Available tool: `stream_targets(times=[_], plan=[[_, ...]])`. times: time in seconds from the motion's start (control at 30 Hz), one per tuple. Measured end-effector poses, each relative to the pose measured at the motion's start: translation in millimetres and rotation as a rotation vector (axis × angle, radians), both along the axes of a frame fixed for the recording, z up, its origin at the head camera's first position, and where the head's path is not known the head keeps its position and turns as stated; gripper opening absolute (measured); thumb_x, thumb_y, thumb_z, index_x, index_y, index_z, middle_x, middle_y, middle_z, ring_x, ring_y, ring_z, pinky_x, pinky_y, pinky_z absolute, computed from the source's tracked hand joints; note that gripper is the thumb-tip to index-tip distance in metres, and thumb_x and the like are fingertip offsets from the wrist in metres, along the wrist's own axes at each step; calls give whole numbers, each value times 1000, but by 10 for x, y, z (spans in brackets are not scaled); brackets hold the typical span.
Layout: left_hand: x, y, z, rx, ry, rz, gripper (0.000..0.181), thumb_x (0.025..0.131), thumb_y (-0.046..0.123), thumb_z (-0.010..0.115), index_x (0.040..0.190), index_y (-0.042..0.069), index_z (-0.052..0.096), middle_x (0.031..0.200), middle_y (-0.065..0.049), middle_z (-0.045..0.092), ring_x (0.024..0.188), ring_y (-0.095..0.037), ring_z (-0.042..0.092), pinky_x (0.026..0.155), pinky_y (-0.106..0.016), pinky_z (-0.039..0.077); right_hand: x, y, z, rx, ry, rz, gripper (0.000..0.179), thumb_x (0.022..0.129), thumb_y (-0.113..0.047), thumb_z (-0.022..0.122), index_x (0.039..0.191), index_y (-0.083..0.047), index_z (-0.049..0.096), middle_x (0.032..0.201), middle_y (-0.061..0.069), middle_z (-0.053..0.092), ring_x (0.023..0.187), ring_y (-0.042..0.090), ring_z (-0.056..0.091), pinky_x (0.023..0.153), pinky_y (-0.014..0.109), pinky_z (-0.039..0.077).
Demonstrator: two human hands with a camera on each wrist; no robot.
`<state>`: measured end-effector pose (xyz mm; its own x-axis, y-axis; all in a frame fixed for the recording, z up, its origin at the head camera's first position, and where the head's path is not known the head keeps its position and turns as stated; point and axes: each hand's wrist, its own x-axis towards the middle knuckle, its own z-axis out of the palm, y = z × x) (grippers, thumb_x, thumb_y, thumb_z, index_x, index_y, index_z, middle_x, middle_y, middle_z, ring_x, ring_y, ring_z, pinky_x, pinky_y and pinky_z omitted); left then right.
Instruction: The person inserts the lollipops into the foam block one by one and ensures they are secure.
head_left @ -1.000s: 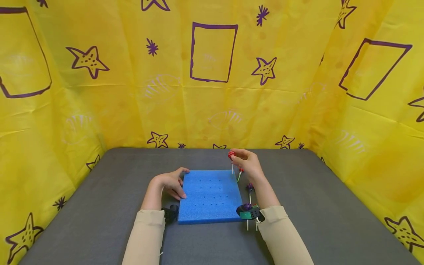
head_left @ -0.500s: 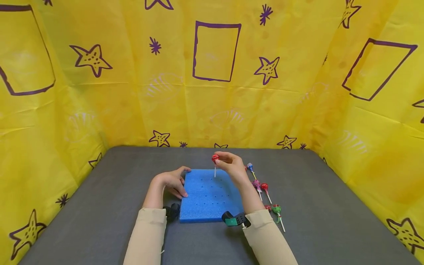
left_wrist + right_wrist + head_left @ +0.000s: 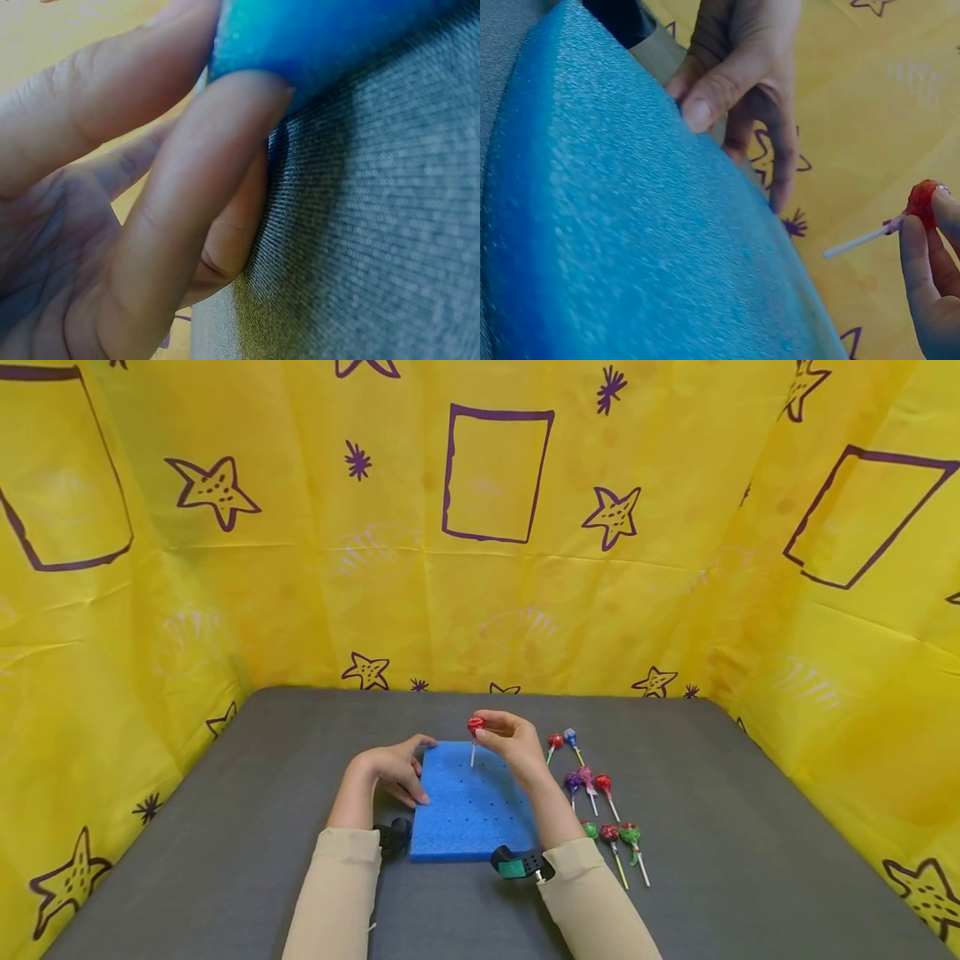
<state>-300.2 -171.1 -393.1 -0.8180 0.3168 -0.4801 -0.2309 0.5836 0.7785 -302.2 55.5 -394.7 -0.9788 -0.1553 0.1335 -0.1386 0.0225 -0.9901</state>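
In the head view my right hand (image 3: 513, 745) pinches a red-wrapped lollipop (image 3: 476, 726) by its candy end. Its white stick points down over the far part of the blue foam board (image 3: 450, 839), which has several small holes in its top. In the right wrist view the lollipop (image 3: 922, 202) sits between thumb and fingers, the stick tip apart from the board. My left hand (image 3: 390, 774) grips the board's left edge, one finger at the far corner and the thumb nearer me. The left wrist view shows fingers (image 3: 225, 150) against the foam's side.
Several wrapped lollipops lie on the grey table (image 3: 712, 827) right of the board, among them a red one (image 3: 604, 785), a blue one (image 3: 570, 737) and a green one (image 3: 630, 833). Yellow patterned cloth (image 3: 360, 593) surrounds the table's back and sides.
My right hand has carried the red lollipop left, from the board's far right corner to above its far holes. More lollipops on the right are uncovered. My left hand stays at the board's edge.
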Motion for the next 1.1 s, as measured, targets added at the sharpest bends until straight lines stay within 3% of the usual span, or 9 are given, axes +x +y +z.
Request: stream_targets(times=[0.33,0.6,0.87,1.1], plan=[[8,-5,-1,-2,-2,2,97,77,-2,80,152,20,23,115,-17,47,75,-22,68,68,-31,63,-17,-153,-90,-34,20,-31,33,90,1,66,123,3,64,119,25,67,95,17,71,90,36,61],[5,-7,-1,5,-1,-6,98,77,-2,80,152,20,22,116,-17,47,74,-21,68,68,-31,64,-6,-204,-122,-23,-18,-66,32,90,0,67,122,-2,67,121,21,67,94,14,70,90,35,61],[12,-2,1,6,3,-13,97,77,-2,80,152,19,22,115,-17,47,74,-21,67,68,-31,64,16,-220,-161,-24,-3,-63,31,91,0,67,121,-1,67,120,22,67,94,12,69,88,32,62],[12,-5,11,6,0,-8,97,77,-2,80,152,19,22,115,-17,47,75,-21,67,67,-31,63,-21,-225,-190,-34,10,-68,32,90,1,66,122,1,66,120,24,67,97,18,70,90,35,62]])
